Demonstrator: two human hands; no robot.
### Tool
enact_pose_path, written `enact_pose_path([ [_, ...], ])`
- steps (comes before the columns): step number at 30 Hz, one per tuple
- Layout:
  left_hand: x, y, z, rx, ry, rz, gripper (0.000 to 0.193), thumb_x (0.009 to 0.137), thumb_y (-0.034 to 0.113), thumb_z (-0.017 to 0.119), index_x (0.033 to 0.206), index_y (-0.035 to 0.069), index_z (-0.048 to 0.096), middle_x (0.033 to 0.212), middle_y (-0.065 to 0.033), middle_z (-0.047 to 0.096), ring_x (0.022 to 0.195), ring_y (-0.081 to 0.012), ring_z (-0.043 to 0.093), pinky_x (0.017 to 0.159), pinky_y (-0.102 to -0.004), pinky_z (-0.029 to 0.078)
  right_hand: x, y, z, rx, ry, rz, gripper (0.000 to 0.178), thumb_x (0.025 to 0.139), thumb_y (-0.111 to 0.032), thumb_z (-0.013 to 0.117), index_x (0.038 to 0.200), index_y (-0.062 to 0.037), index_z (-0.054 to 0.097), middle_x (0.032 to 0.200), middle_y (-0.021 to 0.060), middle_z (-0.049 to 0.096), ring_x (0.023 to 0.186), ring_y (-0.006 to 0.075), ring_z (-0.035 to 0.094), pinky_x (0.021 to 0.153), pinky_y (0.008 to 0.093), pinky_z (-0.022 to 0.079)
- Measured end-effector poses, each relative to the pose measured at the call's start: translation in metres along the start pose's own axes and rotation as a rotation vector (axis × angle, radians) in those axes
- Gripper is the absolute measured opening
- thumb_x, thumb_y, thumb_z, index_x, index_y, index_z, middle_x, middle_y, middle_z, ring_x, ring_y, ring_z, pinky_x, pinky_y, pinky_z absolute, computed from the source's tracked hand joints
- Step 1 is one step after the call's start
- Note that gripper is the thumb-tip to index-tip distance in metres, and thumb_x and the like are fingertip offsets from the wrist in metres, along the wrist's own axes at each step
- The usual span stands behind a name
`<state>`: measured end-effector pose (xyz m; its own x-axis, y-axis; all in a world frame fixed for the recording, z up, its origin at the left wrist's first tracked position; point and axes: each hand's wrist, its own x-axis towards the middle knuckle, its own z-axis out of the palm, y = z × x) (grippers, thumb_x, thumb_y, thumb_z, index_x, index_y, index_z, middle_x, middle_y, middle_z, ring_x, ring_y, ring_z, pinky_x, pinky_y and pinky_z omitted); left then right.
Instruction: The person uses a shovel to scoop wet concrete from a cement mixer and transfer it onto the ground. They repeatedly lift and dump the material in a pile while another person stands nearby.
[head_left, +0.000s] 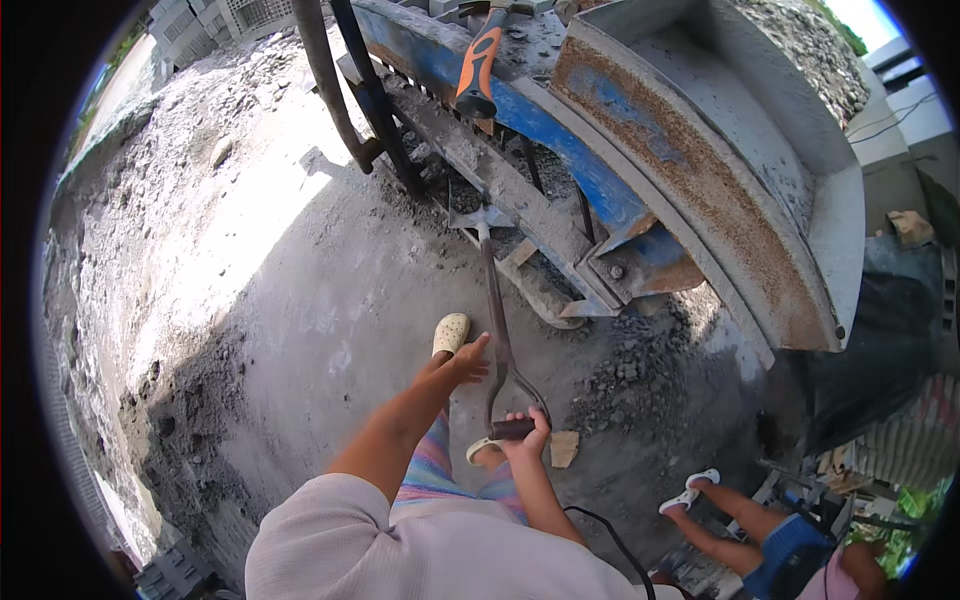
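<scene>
From the head view, my right hand [527, 432] was clamped around the D-shaped grip of a long-handled shovel [497, 330], fingers curled fully over the dark crossbar. My left hand [466, 360] lay against the shaft a little higher up, fingers spread and loose rather than closed on it. The shovel ran away from me across the grey, dust-caked ground [300, 300], its blade resting at the foot of a rusted blue-and-grey metal machine [640, 190], just beside the lower frame rails. A hammer with an orange-and-black handle [478, 62] lay on top of the machine's blue beam, well apart from both hands. My feet in pale clogs [450, 333] stood either side of the shaft. A heap of dark gravel [640, 370] sat under the machine's curved hopper, and a second person's legs in white sandals [688, 492] showed at lower right, near that heap.
</scene>
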<state>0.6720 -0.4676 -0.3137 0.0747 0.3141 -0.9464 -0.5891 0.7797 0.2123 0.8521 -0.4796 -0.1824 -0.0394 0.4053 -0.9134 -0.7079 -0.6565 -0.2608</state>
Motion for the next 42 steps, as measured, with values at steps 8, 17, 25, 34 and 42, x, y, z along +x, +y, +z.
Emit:
enact_pose_path([
  [8,0.054,0.085,0.061,-0.217,0.027,-0.116,0.051,0.067,0.039,0.062,0.100,0.004,0.046,0.077,-0.0124,0.053,0.064,-0.0251,0.055,0.059,-0.0411,0.046,-0.077,-0.006,0.057,-0.038,0.245,-0.102,0.016,0.060,-0.010,0.054,0.066,-0.0120,0.039,0.059,0.0023,0.040,0.051,0.0178,0.044,0.052,0.0303,0.041],
  [17,0.056,0.082,0.029,-0.189,0.078,-0.155,0.008,0.068,0.009,0.053,0.069,0.004,0.047,0.055,-0.0070,0.046,0.047,-0.0200,0.048,0.044,-0.0338,0.042,-0.083,0.023,0.043,-0.008,0.273,-0.206,0.008,0.059,-0.007,0.048,0.060,-0.0062,0.040,0.052,0.0083,0.043,0.044,0.0211,0.046,0.046,0.0350,0.041],
  [25,0.004,-0.013,0.056,-0.287,0.048,-0.190,0.007,0.066,0.007,0.053,0.068,0.004,0.046,0.057,-0.0072,0.045,0.048,-0.0205,0.047,0.047,-0.0340,0.041,-0.125,-0.005,-0.090,0.023,0.334,-0.326,0.015,0.057,-0.001,0.050,0.070,-0.0041,0.043,0.057,0.0077,0.045,0.041,0.0202,0.047,0.040,0.0315,0.042],
  [34,-0.051,-0.198,0.096,-0.233,0.155,-0.238,0.009,0.064,0.006,0.053,0.068,0.004,0.045,0.057,-0.0080,0.043,0.049,-0.0213,0.047,0.046,-0.0356,0.040,-0.184,-0.015,-0.300,-0.130,0.489,-0.438,0.016,0.056,-0.003,0.053,0.071,-0.0022,0.047,0.055,0.0077,0.047,0.039,0.0192,0.046,0.038,0.0282,0.042],
  [42,-0.155,-0.397,0.193,0.175,0.260,-0.200,0.014,0.064,0.008,0.053,0.074,0.000,0.048,0.060,-0.0110,0.048,0.051,-0.0221,0.051,0.046,-0.0333,0.042,-0.301,0.004,-0.519,0.070,0.624,-0.366,0.009,0.060,-0.008,0.051,0.066,-0.0025,0.046,0.056,0.0089,0.045,0.039,0.0221,0.046,0.036,0.0327,0.040],
])
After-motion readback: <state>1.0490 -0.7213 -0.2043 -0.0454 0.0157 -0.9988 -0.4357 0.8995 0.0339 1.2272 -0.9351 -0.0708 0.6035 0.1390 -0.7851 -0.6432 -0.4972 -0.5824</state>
